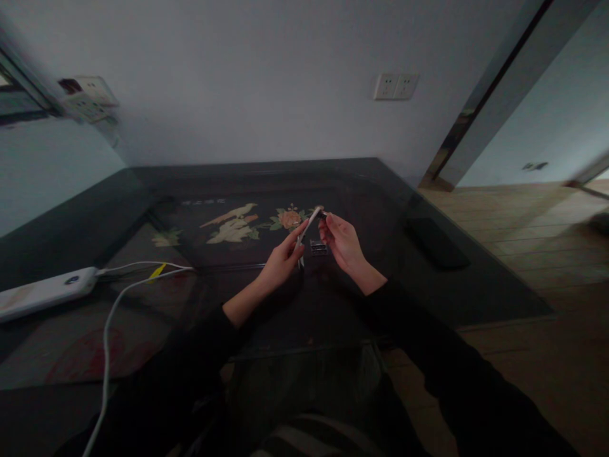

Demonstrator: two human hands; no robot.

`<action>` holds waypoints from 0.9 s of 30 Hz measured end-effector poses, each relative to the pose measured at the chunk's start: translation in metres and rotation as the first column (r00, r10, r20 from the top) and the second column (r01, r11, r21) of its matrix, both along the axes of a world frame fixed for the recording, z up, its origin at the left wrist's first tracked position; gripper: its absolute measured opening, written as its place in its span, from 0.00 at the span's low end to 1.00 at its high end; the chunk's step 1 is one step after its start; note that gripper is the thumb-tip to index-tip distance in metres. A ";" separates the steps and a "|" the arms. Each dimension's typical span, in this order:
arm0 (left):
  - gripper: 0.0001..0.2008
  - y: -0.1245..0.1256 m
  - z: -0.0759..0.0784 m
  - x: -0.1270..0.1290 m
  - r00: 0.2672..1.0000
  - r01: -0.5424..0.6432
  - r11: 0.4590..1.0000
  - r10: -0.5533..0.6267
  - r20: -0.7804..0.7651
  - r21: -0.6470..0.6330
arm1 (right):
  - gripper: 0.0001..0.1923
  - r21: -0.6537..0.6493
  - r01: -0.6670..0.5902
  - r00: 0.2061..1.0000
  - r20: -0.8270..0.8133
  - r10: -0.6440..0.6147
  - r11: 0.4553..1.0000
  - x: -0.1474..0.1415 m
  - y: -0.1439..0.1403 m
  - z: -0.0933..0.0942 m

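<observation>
My left hand [281, 260] grips a slim white and silver device [308, 230], tilted up to the right, over the dark glass table [476, 279]. My right hand [343, 242] pinches a tiny dark piece [323, 215] right at the device's upper end. Both hands sit close together above the table's middle. A small dark ribbed part [318, 247] lies on the glass just below and between them. The picture is too dim to tell what the device is.
A white power bank [45, 292] with white cables [107, 330] lies at the left. A black flat object [438, 242] rests at the table's right edge. Bird and flower artwork [238, 223] shows under the glass. Wall outlets [396, 86] hang behind; wooden floor lies right.
</observation>
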State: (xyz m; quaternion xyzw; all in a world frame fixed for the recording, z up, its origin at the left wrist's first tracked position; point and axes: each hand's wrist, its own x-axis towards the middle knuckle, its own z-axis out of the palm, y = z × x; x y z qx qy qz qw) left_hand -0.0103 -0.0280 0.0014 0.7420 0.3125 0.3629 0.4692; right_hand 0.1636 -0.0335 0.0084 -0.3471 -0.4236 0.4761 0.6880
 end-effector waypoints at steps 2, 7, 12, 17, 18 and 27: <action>0.31 0.000 0.000 0.000 1.000 -0.006 1.000 0.006 0.005 0.002 | 0.20 -0.002 0.004 1.000 -0.005 -0.004 1.000 0.000 0.000 0.000; 0.31 0.000 0.001 0.000 1.000 -0.006 1.000 0.006 0.023 -0.006 | 0.21 -0.012 0.037 0.999 -0.014 -0.037 0.999 -0.001 0.001 0.000; 0.31 0.000 0.001 0.000 1.000 0.001 1.000 0.000 0.012 -0.015 | 0.22 -0.020 0.040 0.999 -0.013 -0.040 0.999 -0.001 0.000 0.001; 0.31 0.001 -0.001 -0.001 1.000 -0.011 1.000 0.011 -0.011 0.007 | 0.21 0.004 0.024 1.000 0.000 -0.024 1.000 -0.001 0.000 0.001; 0.31 0.001 -0.001 -0.001 1.000 -0.014 1.000 0.014 -0.012 0.015 | 0.21 0.006 0.021 1.000 -0.004 -0.021 1.000 -0.001 0.000 0.000; 0.30 -0.004 -0.001 0.000 1.000 -0.002 0.998 0.001 0.020 0.069 | 0.18 -0.004 0.046 0.999 0.018 -0.046 0.999 -0.002 -0.001 -0.001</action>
